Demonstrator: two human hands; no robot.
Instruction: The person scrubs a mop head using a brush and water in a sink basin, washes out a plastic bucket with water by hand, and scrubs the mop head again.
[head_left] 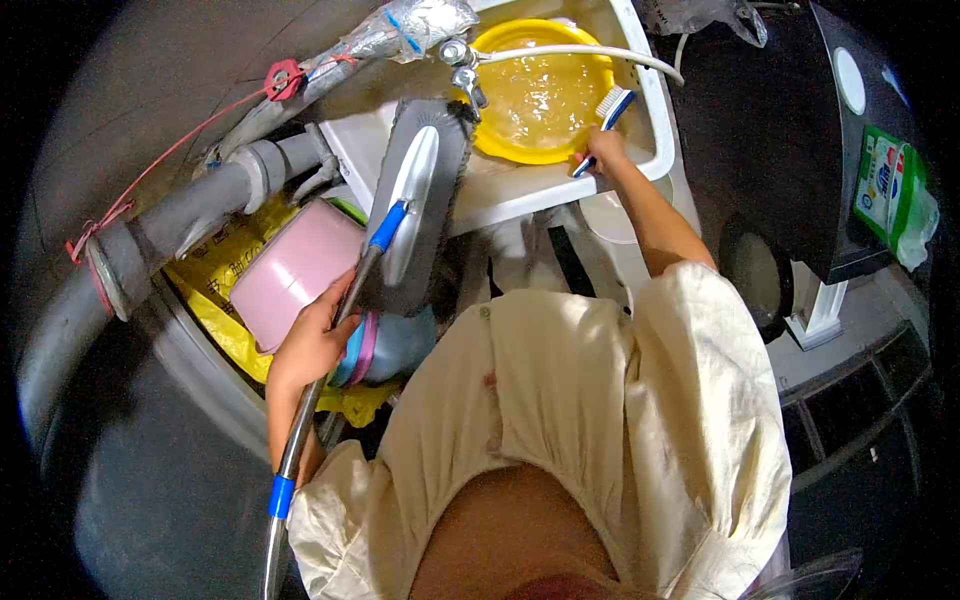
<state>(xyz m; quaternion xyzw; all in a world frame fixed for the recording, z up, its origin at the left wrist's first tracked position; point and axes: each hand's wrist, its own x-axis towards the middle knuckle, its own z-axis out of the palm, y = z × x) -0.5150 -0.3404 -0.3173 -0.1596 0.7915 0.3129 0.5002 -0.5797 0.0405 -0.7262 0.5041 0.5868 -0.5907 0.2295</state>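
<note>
My left hand (310, 340) is wrapped round the metal pole of a flat mop (428, 190). The mop's grey fluffy head is raised over the left edge of the white sink (500, 213), its white plate and blue joint facing me. In my right hand (606, 152) is a blue-and-white scrub brush (612, 105), bristles upward, beside the right rim of a yellow basin (486, 142). The basin sits in the sink with clear, rippling water inside. Above its left rim is a metal tap (463, 70) with a white hose (570, 50).
Grey pipes (200, 195) run along the left wall, tied with red string. Below the sink's left side are a pink tub (297, 270), a yellow bag (215, 290) and a blue container (395, 345). A green-and-white packet (885, 185) hangs on a dark surface at right.
</note>
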